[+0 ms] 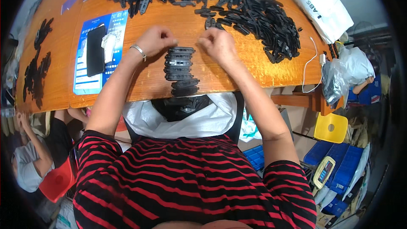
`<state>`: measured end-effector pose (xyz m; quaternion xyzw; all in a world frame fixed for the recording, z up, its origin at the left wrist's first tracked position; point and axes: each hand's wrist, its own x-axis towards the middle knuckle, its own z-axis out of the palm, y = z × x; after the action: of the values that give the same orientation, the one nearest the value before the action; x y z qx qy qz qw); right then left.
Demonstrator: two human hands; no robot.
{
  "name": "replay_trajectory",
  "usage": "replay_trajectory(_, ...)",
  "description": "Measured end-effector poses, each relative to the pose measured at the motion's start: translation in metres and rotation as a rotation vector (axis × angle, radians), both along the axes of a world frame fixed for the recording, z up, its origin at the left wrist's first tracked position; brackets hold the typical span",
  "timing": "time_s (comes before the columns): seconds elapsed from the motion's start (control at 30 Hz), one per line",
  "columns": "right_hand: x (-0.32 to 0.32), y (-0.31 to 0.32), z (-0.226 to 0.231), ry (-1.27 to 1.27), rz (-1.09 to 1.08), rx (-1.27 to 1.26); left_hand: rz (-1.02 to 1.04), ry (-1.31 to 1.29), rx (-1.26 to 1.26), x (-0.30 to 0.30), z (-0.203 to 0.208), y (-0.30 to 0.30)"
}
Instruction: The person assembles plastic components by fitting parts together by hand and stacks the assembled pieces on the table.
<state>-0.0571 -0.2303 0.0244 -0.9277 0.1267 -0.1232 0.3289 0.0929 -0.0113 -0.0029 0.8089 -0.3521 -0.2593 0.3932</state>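
Both hands are curled up tight over the far end of a row of black plastic clips [180,70] lined up down the middle of the counter [254,65]. The left hand [157,39] is closed in a loose fist just beside the top clip; can't tell if there's a piece inside that grip. Same deal with the right hand [217,42]: fingers pinched shut, maybe on a small part, but it's hidden.

Looks like the stacking-in-a-row stage, with the row reaching almost to the near edge. The next clip would need to sit square against the far end so the line stays straight.

Further out, a big heap of loose clips [237,4] sits behind the hands, a white bag [182,118] hangs open under the counter edge, and a phone [96,50] lies on a blue sheet [82,80] to the left.
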Motion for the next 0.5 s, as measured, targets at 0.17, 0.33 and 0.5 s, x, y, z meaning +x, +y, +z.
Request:
replay_trajectory(0.17,-0.001,-0.028,0.006,-0.013,-0.056,-0.314,0.370,-0.473,-0.046,0.041,0.014,-0.002)
replay_trajectory(0.33,0.030,-0.016,0.010,0.021,-0.075,-0.379,0.566,-0.916,0.076,0.075,0.009,-0.008)
replay_trajectory(0.5,0.053,-0.014,-0.005,0.015,-0.101,-0.517,0.568,-0.835,0.145,0.084,0.004,-0.021)
